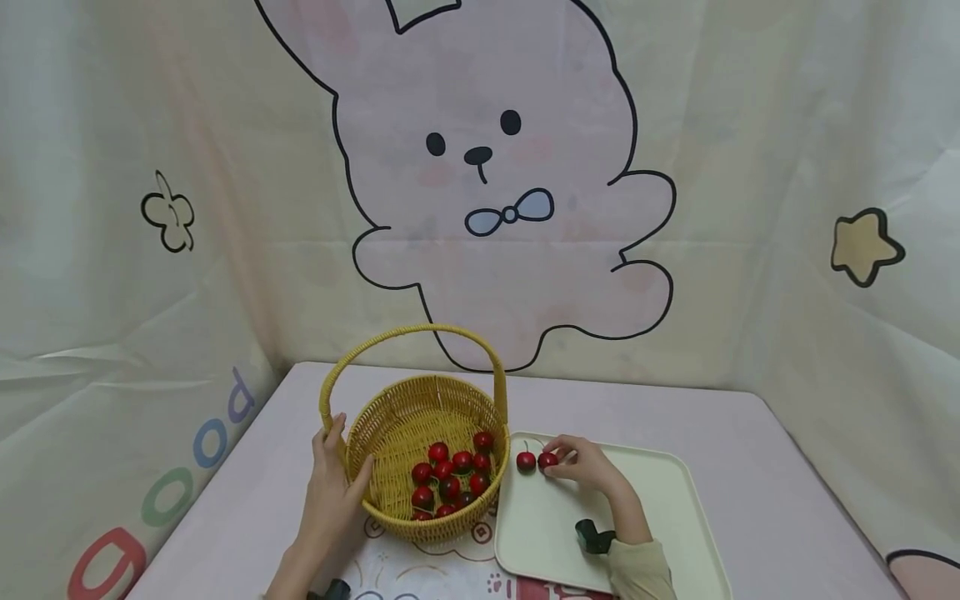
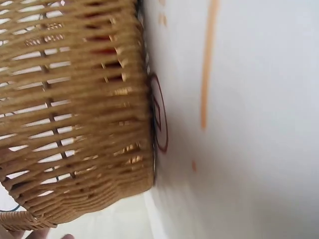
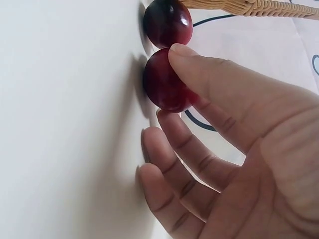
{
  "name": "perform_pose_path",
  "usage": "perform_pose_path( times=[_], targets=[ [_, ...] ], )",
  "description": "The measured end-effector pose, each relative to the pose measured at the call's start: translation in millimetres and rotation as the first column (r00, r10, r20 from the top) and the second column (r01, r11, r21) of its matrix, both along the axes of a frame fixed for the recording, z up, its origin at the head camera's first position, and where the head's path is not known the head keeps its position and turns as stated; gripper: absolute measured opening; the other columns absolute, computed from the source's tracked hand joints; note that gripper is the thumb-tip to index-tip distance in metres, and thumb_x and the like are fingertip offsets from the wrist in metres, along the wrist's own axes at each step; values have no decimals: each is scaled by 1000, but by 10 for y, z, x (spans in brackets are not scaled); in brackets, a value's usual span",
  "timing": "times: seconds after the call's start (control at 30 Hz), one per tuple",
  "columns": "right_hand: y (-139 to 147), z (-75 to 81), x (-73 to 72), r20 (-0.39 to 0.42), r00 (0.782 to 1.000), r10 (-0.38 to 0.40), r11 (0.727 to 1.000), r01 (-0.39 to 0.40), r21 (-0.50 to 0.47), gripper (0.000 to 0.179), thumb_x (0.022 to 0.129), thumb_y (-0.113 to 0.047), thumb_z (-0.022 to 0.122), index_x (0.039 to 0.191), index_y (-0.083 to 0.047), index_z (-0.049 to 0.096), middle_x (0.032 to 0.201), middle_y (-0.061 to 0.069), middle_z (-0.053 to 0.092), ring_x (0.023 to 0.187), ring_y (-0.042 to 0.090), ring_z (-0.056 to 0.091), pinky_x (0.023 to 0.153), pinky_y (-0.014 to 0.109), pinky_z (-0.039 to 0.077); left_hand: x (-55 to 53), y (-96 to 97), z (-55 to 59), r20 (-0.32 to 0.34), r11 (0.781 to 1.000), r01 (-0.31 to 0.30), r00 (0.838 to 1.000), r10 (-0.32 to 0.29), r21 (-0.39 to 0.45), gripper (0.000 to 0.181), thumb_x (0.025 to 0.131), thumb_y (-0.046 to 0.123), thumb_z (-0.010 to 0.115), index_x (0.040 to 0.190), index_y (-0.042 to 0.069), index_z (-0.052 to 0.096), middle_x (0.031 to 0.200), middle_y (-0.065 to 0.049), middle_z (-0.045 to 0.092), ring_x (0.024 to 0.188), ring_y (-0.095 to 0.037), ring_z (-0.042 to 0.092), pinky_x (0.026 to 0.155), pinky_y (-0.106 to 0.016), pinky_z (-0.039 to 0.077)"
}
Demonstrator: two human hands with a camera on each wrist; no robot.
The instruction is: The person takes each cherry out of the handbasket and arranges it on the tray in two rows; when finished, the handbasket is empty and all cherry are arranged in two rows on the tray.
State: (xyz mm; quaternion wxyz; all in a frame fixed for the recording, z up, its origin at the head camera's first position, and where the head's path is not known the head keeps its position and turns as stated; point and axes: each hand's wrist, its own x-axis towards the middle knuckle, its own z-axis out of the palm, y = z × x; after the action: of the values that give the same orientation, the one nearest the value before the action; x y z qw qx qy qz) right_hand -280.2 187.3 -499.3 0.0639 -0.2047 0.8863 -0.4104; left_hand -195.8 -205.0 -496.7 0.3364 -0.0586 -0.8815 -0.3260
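A yellow wicker basket (image 1: 405, 400) with an arched handle holds several red cherries (image 1: 444, 471), most of them on its right side. My left hand (image 1: 330, 483) grips the basket's left side near the foot of the handle, its thumb over the rim. In the left wrist view, the woven wall (image 2: 75, 99) fills the left half, with fingertips at the bottom corner. My right hand (image 1: 592, 467) pinches a dark red cherry (image 3: 169, 82) between thumb and fingers, low over the white tray (image 1: 540, 525). A second cherry (image 1: 526, 462) lies right beside it on the tray.
The tray stands to the right of the basket on a pale table (image 1: 600, 404) with printed drawings near its front. Behind the table hangs a curtain (image 1: 720, 317) with a cartoon bear, and more curtain closes off both sides.
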Motion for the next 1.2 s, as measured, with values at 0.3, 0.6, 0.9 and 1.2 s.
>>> perform_pose_path(
  times=[0.3, 0.6, 0.9, 1.2],
  targets=[
    [-14, 13, 4, 5, 1000, -2, 1000, 2, 19, 29, 77, -15, 74, 101, -4, 63, 87, 11, 61, 75, 18, 54, 64, 30, 42, -109, -87, 252, -268, 998, 44, 962, -53, -42, 80, 76, -3, 68, 139, 4, 19, 131, -21, 37, 110, -34, 51, 77, -45, 47],
    [-12, 41, 20, 23, 1000, 9, 1000, -9, 11, 30, 76, -12, 75, 103, -4, 63, 89, 12, 60, 76, 19, 54, 65, 31, 42, -288, -191, 443, -393, 995, 93, 916, -76, 23, 71, 72, -12, 68, 135, 4, 40, 113, -16, 55, 92, -27, 60, 81, -8, 40],
    [-12, 37, 17, 30, 999, 17, 1000, -17, 7, 31, 76, -12, 74, 104, -4, 63, 89, 12, 60, 77, 19, 55, 67, 33, 43, -331, -323, 439, -382, 987, 163, 911, -153, -7, 71, 69, -20, 68, 132, 5, 46, 105, -12, 58, 80, -3, 58, 68, -8, 46],
    [3, 39, 6, 47, 999, -4, 1000, 3, 23, 34, 76, -14, 75, 106, -6, 63, 92, 11, 60, 78, 19, 55, 67, 32, 43, -347, -299, 436, -414, 989, 148, 899, -141, -15, 70, 67, -20, 69, 129, 3, 47, 99, -11, 58, 78, 1, 54, 66, -9, 48]
  ],
)
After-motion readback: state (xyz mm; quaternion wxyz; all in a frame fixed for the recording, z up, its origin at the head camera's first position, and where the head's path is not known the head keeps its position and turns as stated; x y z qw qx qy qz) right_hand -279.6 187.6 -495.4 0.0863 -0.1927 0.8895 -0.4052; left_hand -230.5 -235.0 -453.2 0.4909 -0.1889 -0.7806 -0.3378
